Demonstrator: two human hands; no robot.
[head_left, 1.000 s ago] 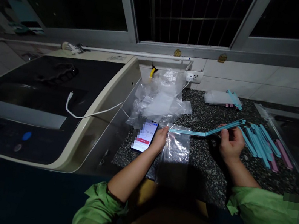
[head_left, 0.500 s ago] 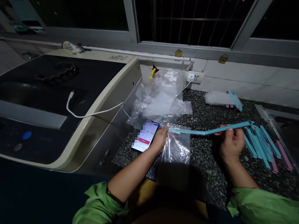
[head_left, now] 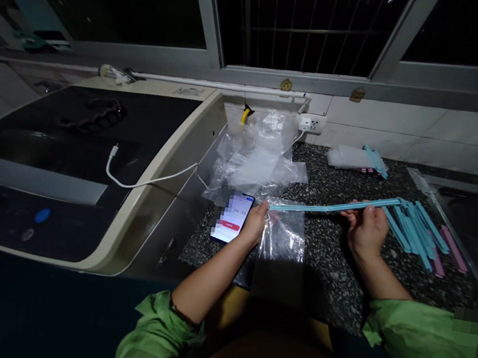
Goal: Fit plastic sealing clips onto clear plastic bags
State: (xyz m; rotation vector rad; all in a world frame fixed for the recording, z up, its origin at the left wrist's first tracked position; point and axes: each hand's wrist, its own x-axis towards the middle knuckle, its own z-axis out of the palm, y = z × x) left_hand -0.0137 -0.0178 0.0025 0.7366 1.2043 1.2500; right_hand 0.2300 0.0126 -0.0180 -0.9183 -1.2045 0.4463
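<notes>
Showing "06:55", phone (head_left: 231,218) beside left hand (head_left: 254,221)

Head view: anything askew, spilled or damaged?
The cable trails across the washer, its free end plugged into nothing. The loose strips at right lie at uneven angles, blue and pink mixed. No spill shows, nor clear damage to the held strip.

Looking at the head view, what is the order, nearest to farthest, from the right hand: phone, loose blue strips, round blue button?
1. Loose blue strips: just right of the right hand.
2. Phone: to its left.
3. Round blue button: far left, on washing machine.
</notes>
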